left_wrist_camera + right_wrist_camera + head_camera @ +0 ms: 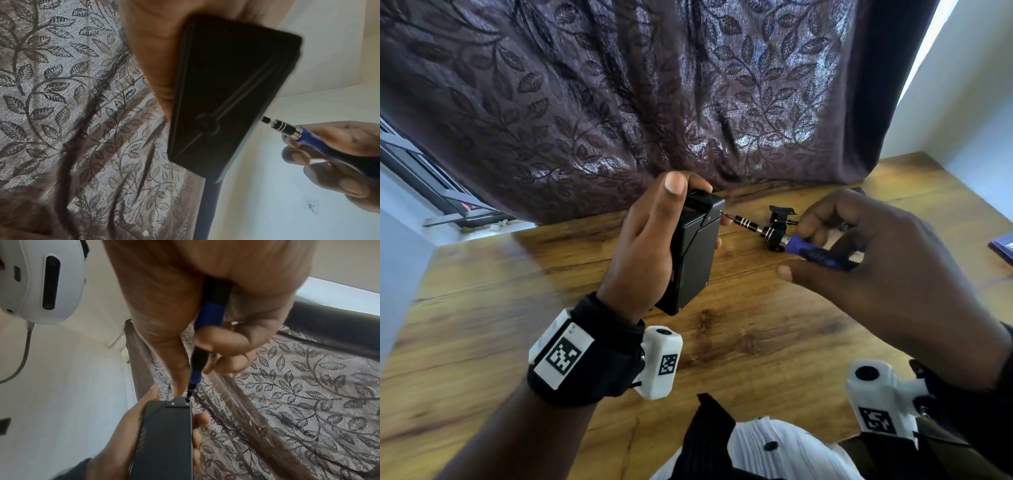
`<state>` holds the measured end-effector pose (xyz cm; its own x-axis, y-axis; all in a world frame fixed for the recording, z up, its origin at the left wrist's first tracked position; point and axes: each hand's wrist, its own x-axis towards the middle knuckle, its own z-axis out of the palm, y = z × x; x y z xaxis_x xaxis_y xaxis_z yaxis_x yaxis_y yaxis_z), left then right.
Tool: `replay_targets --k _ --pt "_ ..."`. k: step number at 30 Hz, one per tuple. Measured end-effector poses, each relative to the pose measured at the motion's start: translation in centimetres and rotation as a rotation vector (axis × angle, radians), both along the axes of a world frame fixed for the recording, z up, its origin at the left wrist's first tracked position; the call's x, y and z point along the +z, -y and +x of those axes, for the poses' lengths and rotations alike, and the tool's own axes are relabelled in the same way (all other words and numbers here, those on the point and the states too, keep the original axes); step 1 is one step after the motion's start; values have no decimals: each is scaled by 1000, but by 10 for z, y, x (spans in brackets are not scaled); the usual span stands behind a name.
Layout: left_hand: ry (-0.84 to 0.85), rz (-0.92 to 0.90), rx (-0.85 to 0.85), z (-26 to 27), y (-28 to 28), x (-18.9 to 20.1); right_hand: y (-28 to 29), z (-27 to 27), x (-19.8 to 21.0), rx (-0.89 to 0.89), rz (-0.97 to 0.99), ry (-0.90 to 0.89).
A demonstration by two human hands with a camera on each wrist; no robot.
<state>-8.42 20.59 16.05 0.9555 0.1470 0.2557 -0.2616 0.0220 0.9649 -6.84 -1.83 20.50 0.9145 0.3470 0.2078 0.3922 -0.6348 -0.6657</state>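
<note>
— Wrapped round the black box, your left hand has it upright, clear of the table, with the thumb over its top end and the fingertips curled round its far edge.

— And your right hand pinches the screwdriver by its blue handle, with the bit set in a corner screw at the box's top end.

— That box looks like rigid plastic, light enough for one hand, I'd say. Its faces are smooth, though, so it could twist under the driver's push.

— So hold it by the long edges, close to the top end, right behind the screw you're working on. The textured face should give your palm some bite.

— Screws that small strip easily. Press straight along the bit, and gently.

— A second screw sits just beside the first. A small black clamp lies on the table to the right of the box, past the driver's shaft. The leaf-patterned curtain hangs behind the box.
</note>
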Motion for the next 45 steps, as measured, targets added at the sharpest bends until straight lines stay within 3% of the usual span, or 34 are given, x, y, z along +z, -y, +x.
replay_targets --k 8,16,22,30,37,45 --pt "2 11 4 -2 4 2 1 -6 5 -5 63 -10" --pt "6 5 12 -3 7 0 5 -3 0 -58 -65 36" --pt "-3 3 18 -5 6 4 4 -5 4 -23 28 16" --pt "-3 21 40 -7 0 2 -1 -1 -1 -35 -125 60" --pt "-13 20 51 -7 -4 1 -8 -5 6 -15 -22 58" --pt "6 2 52 -8 -10 -2 -13 0 -4 -8 -140 97"
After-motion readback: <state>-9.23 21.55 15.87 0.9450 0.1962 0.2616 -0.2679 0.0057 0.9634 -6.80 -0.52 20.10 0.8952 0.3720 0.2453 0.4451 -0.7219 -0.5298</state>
